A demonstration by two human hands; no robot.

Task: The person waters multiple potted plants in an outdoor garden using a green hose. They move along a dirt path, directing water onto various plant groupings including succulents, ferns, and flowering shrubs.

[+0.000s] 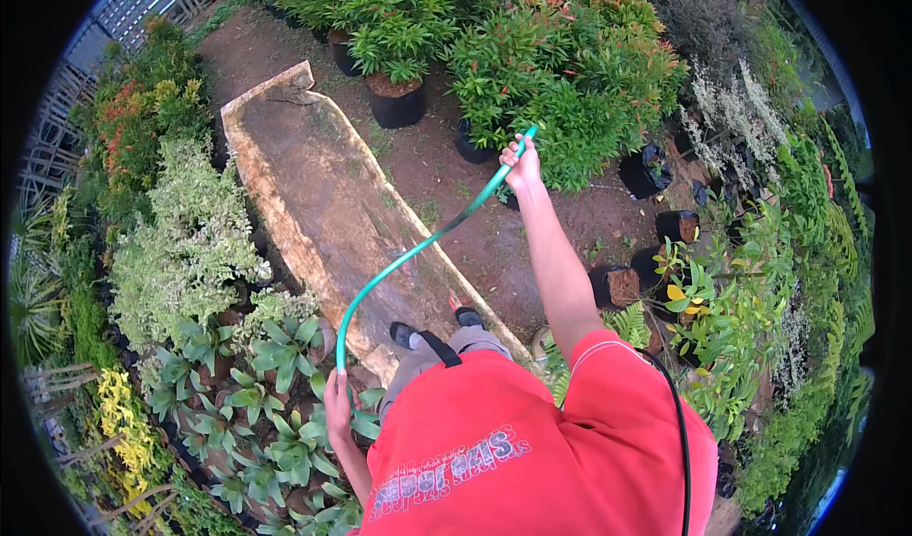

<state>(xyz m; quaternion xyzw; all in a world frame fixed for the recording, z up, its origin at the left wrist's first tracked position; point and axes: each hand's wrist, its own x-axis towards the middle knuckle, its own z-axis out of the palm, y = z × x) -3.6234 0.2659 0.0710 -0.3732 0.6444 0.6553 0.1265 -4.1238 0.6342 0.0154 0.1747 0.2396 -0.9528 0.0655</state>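
A green garden hose [388, 269] runs in a curve between my two hands. My right hand [524, 164], on an outstretched arm, grips it close to its end, which points at a leafy shrub [570, 87] with reddish young tips. Water at the hose's mouth is too faint to make out. Lower down, beside my waist, my left hand [338, 400] holds the hose above rosette-leaved plants [281, 397]. Past that hand the rest of the hose is mostly hidden among leaves and behind my body.
I stand on a raised-edged concrete path [320, 172] with damp soil beside it. Black planter bags [395, 105] line the right side, with smaller ones [614, 286] nearer me. Pale variegated shrubs [189, 244] crowd the left. A black cable [677, 422] hangs over my shirt.
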